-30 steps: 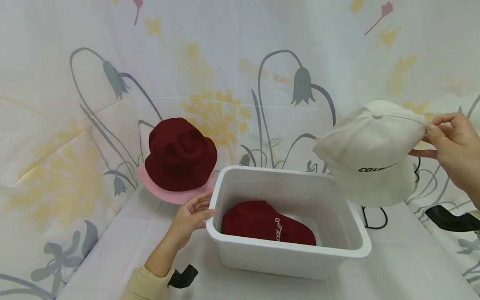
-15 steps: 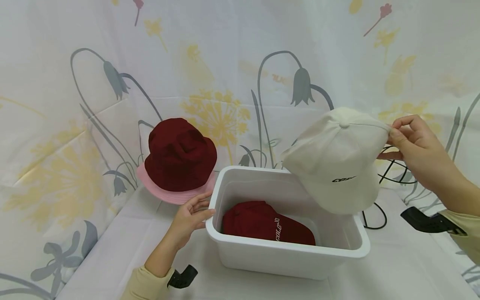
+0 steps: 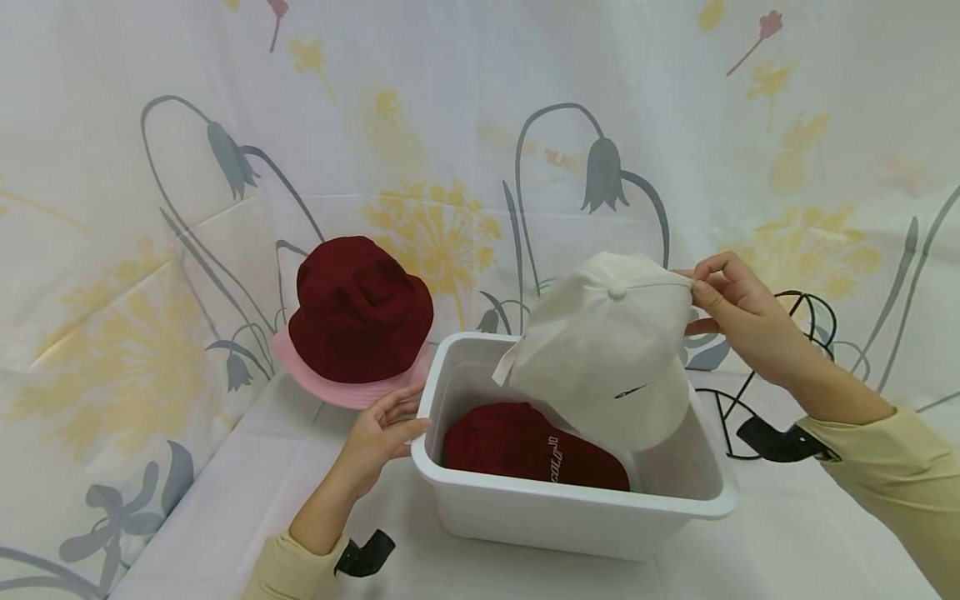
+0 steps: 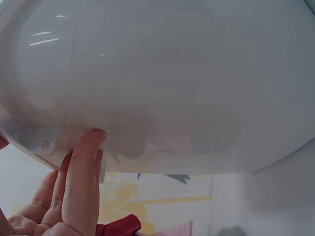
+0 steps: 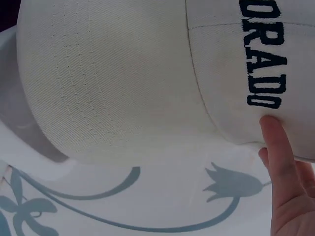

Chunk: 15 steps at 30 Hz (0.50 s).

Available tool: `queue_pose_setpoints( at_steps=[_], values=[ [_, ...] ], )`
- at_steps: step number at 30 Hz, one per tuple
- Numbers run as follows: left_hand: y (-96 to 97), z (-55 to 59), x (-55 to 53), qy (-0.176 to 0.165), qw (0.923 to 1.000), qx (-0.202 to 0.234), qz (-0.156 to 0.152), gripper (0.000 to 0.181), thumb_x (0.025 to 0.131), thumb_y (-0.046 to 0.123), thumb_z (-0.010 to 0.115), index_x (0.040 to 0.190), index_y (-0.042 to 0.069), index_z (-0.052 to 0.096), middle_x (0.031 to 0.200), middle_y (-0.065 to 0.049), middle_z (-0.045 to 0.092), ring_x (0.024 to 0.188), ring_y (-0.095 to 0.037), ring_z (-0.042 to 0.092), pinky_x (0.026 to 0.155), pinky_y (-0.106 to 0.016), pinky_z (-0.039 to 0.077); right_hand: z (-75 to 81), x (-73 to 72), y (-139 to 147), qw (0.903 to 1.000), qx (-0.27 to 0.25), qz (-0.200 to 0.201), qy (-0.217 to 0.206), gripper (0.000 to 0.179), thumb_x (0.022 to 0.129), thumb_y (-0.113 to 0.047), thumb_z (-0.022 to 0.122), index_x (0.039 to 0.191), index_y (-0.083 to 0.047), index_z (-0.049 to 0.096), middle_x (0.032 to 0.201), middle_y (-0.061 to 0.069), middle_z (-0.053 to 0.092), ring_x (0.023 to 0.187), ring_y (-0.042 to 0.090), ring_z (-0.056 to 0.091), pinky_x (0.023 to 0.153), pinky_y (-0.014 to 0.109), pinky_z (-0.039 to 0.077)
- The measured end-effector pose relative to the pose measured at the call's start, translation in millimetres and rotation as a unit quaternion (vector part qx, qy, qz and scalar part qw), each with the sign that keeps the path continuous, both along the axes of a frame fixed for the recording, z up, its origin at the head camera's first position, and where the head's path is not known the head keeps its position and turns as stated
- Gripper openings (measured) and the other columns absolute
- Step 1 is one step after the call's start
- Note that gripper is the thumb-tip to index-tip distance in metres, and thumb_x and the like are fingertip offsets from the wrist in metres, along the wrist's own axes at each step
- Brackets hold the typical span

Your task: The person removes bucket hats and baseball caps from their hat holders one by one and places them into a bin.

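In the head view, a white baseball cap [image 3: 600, 358] with dark lettering hangs tilted over the right part of a white plastic bin [image 3: 555, 504]. My right hand [image 3: 738, 312] pinches the cap's edge between thumb and fingers; the right wrist view shows a finger against the front beneath the letters. A dark red baseball cap [image 3: 525, 446] with white lettering lies inside the bin, partly behind the front rim. At the bin's left end, my left hand [image 3: 382, 437] holds the rim, thumb at the top edge and fingers [image 4: 81, 182] against the outer wall.
Left of the bin, a dark red bucket hat [image 3: 360, 308] sits on a pink brim [image 3: 337, 392]. A black wire stand [image 3: 738, 408] is partly hidden behind my right arm. Behind the white tabletop [image 3: 270, 483] hangs a flower-printed curtain [image 3: 465, 125].
My right hand has carried the white cap leftward and down, from beside the bin to over it, uncovering the wire stand. My left hand and the bin have barely moved.
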<state>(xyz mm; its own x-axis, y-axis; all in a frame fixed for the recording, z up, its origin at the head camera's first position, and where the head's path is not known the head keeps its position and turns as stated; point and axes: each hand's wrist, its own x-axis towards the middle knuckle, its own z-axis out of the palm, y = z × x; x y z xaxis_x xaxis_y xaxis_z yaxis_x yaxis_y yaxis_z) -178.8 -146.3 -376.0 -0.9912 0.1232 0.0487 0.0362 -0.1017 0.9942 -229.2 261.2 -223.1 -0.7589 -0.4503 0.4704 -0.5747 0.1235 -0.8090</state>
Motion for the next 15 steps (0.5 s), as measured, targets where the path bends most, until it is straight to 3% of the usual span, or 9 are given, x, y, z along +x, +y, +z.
queue_pose_setpoints(
  at_steps=[12,15],
  values=[
    [-0.4,-0.3,0.7,-0.004,1.0000,0.001,0.004,0.056,0.084,0.002,0.064,0.135,0.000,0.044,0.114,-0.016,0.058,0.096,-0.019,0.059,0.073,-0.038,0.053,-29.6,-26.9,-25,0.9947,0.092,0.043,-0.015,0.008,0.101,-0.010,0.036,0.106,-0.010,0.041,0.124,-0.008,0.051,0.103,0.008,0.056,0.072,0.028,0.052],
    [-0.3,-0.4,0.5,-0.003,1.0000,0.001,0.005,0.056,0.084,0.002,0.064,0.135,0.000,0.044,0.115,-0.017,0.058,0.097,-0.020,0.059,0.073,-0.038,0.053,-36.3,-32.9,-30,0.9917,0.114,0.052,-0.025,0.007,0.101,-0.010,0.037,0.105,-0.007,0.041,0.127,0.001,0.050,0.105,0.007,0.055,0.072,0.032,0.053]
  ],
)
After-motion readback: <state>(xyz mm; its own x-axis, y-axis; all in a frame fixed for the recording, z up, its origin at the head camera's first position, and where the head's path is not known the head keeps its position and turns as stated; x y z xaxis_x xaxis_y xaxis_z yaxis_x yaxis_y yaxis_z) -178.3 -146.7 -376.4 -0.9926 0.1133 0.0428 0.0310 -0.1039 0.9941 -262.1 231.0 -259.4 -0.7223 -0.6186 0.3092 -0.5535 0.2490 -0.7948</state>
